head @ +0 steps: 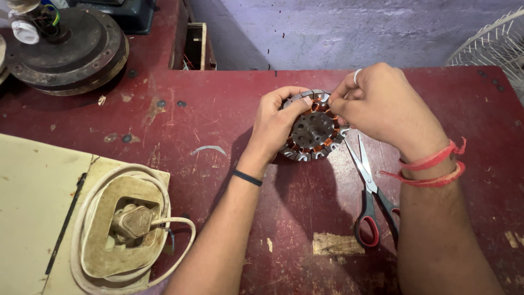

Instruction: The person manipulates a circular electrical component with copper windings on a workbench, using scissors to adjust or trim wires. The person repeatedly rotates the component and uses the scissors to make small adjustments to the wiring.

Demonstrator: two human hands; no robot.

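A round motor stator point(314, 130) with copper windings rests on a worn red tabletop point(229, 109). The left hand point(275, 123) curls around its left edge, grip closed on the rim, thumb pressing the top. The right hand point(379, 104) pinches its fingertips tightly together at the upper windings. Red-handled scissors point(370, 191) lie just beside the stator, on its right.

A round metal motor stator point(314, 131) with copper-coloured wire coils wound around a dark perforated hub, grey toothed rim outside, propped tilted on its edge on the red tabletop point(218, 109).
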